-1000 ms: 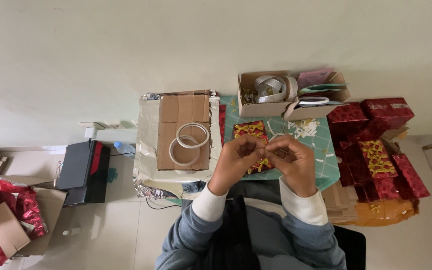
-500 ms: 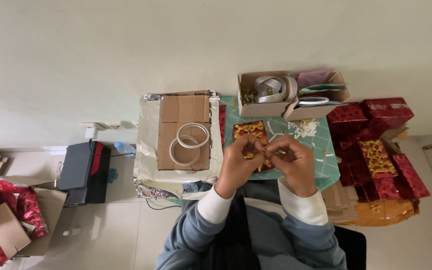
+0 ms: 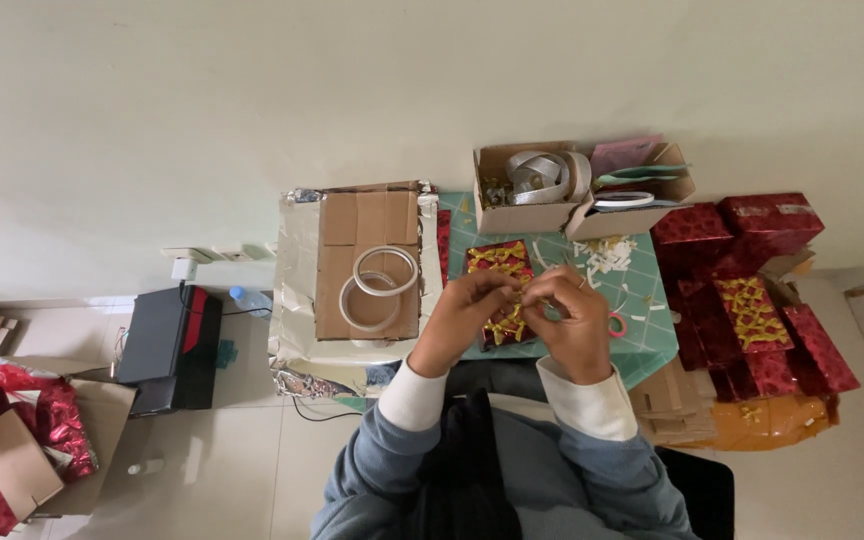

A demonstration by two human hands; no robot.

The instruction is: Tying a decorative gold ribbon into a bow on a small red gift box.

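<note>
Both hands are working above the small red foil-wrapped box with gold ribbon point(image 3: 499, 290) lying on the green cutting mat point(image 3: 642, 335). Left hand point(image 3: 457, 318) and right hand point(image 3: 574, 322) are pinching shut on a thin gold ribbon piece point(image 3: 519, 300). I'd judge it best done keeping fingertips close and ribbon taut, centred over the box.

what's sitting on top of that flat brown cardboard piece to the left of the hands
Two pale tape rings lie on the cardboard, overlapping each other. Crinkled silver foil shows around the cardboard's edges; what lies directly beneath the cardboard is covered.
</note>
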